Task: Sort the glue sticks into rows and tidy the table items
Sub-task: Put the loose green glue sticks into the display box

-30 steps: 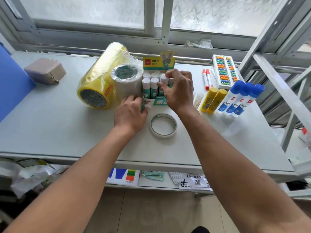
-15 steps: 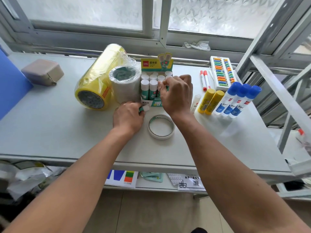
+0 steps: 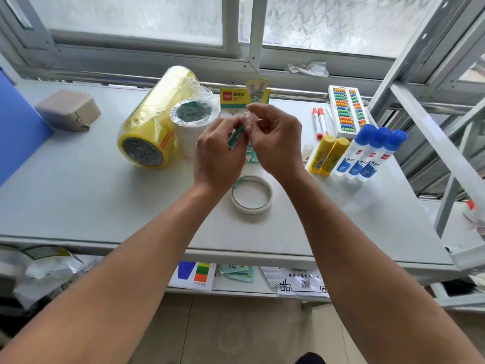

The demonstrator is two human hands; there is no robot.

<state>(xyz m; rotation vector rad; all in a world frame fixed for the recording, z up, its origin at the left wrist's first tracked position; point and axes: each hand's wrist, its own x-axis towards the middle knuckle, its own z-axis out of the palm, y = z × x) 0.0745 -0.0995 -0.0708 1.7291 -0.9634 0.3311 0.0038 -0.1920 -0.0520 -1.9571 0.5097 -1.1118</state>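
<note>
My left hand (image 3: 217, 156) and my right hand (image 3: 275, 143) are raised together above the table, both pinching one small green glue stick (image 3: 236, 134) between them. Behind them stands the yellow-and-green glue stick display box (image 3: 244, 97), mostly hidden by my hands. To the right lie two yellow glue sticks (image 3: 326, 156) side by side, then three blue-capped glue bottles (image 3: 367, 153) in a row. A small white stick (image 3: 307, 152) lies left of the yellow ones.
A tape ring (image 3: 251, 194) lies just below my hands. A large yellow film roll (image 3: 154, 122) and a white roll (image 3: 193, 124) sit at the left. Red markers (image 3: 319, 123), an abacus (image 3: 345, 110), a beige pouch (image 3: 67, 110) and a blue board (image 3: 18, 127) ring the table (image 3: 78, 200).
Both hands have lifted off the box and table and come together. The left hand brought up the green glue stick and the right hand now grips it too.
</note>
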